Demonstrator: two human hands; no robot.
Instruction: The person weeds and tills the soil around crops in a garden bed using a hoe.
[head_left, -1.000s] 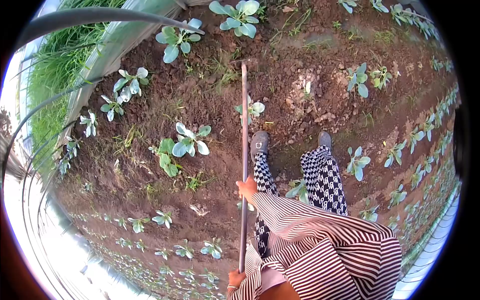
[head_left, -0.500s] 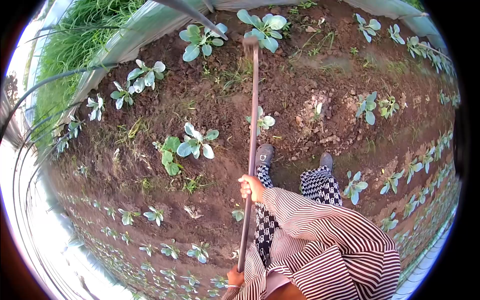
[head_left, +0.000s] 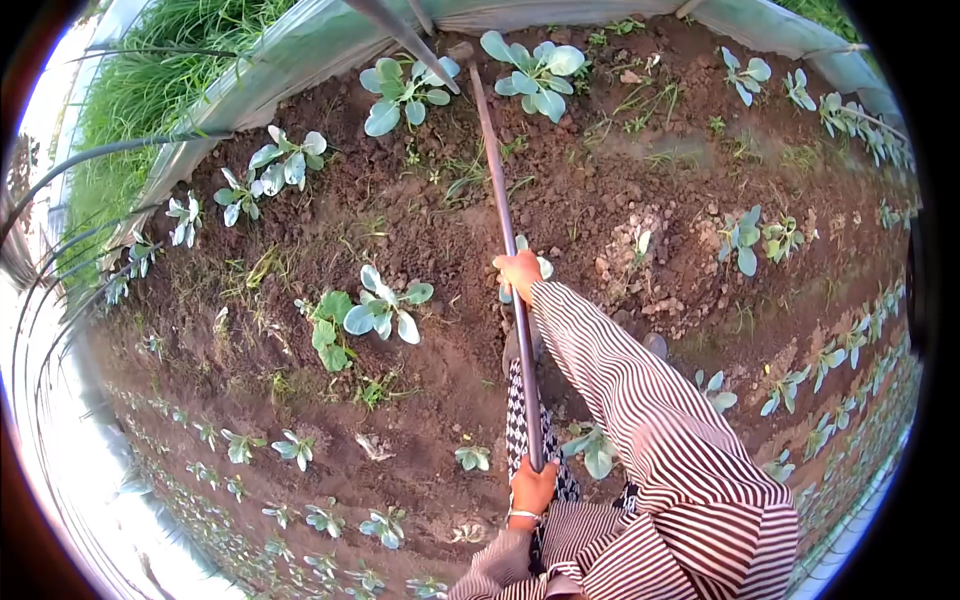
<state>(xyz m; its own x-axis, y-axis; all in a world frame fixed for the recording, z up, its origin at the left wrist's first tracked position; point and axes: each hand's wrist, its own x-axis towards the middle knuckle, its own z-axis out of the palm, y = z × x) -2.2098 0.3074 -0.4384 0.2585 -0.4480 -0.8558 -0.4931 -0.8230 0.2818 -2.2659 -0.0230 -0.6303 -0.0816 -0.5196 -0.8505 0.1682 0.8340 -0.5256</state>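
Observation:
A long-handled hoe [head_left: 497,175] stretches away from me over the soil, held in both hands. My right hand [head_left: 520,273] is wrapped around the middle of its shaft. Nearer my body, my left hand [head_left: 533,488], with a band at the wrist, closes on the butt end. The hoe head [head_left: 462,52] is at the far side of the bed, small and hard to make out. It lies between two leafy cabbage-like plants, the left plant [head_left: 405,95] and the right plant [head_left: 538,75]. Behind my right hand, another small plant [head_left: 545,267] is partly covered.
Plastic sheeting [head_left: 290,65] edges the bed, with a grey pole [head_left: 405,42] crossing close to the hoe head. Dark hoops [head_left: 110,160] curve along the left. More seedlings [head_left: 380,305] grow in rows around my feet, and tall grass [head_left: 180,80] stands outside.
Both hands have moved forward, pushing the hoe farther from my body. Its head has shifted away and left, from beside the right plant toward the sheeting.

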